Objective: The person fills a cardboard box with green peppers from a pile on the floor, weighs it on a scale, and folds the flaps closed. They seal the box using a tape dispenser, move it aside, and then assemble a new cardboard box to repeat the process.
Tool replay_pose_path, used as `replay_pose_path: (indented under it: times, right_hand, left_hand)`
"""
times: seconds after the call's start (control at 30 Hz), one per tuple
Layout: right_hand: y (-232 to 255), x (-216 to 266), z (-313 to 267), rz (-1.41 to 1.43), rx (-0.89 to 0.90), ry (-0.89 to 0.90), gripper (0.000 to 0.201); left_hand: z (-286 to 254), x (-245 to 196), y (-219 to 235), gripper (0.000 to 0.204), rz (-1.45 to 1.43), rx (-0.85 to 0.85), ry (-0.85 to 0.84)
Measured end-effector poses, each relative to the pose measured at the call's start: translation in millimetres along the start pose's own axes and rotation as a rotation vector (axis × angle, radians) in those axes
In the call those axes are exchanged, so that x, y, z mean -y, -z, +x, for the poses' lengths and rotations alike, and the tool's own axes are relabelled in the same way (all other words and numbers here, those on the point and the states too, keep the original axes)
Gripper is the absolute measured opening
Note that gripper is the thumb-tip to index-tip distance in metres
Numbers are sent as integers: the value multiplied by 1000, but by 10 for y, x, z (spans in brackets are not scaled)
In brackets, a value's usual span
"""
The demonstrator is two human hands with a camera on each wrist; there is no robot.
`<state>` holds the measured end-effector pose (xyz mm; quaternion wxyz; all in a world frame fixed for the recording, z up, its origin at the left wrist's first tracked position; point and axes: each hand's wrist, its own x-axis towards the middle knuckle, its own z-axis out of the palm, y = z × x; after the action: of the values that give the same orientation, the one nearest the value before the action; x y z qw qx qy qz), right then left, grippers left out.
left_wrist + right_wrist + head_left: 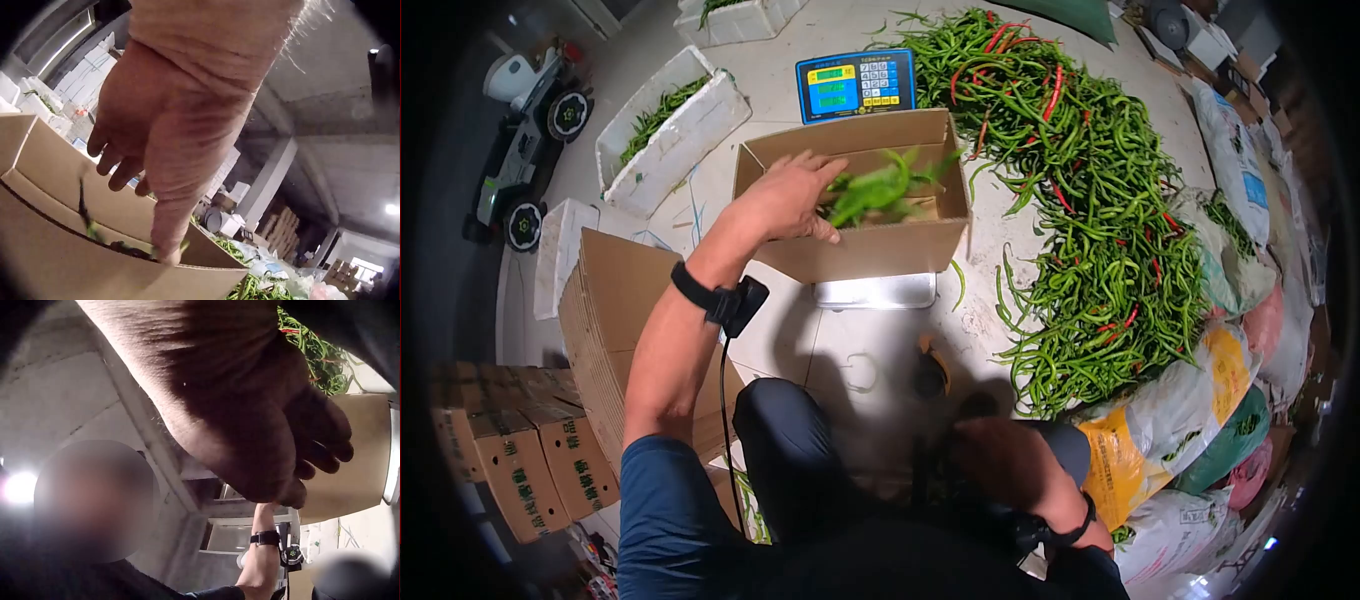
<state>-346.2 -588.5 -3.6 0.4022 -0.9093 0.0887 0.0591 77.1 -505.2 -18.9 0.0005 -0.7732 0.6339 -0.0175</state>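
Note:
Over the open cardboard box (860, 250), my left hand (785, 200) has its fingers loosely extended and its thumb near the front rim. A blurred bunch of green chili peppers (880, 190) is in the box's opening, just off the fingertips. From the left wrist view, the same hand (169, 131) hangs above the box wall with the fingers apart and no pepper in the palm. My right hand (1005, 460) is by the right knee, in shadow; in the right wrist view its fingers (322, 440) are loosely bent and hold nothing.
The box sits on a scale with a metal platform (875, 291) and a lit display (855, 85) behind it. A large heap of green and red chilies (1100, 230) spreads to the right, bordered by full sacks (1160, 440). White foam crates (665, 130) and cardboard (615, 320) stand left.

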Motion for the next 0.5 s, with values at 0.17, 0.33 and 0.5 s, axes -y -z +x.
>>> replay_pose_path:
  times: [0.17, 0.33, 0.5]
  right_hand:
    - [131, -28, 219, 110, 33, 15, 35]
    - [104, -105, 546, 48, 97, -77, 35]
    - [7, -2, 803, 103, 273, -208, 36]
  left_hand:
    - [-147, 107, 170, 65, -532, 5, 267]
    - [-395, 130, 172, 50, -808, 12, 432]
    - [-1235, 240, 111, 32, -931, -234, 633]
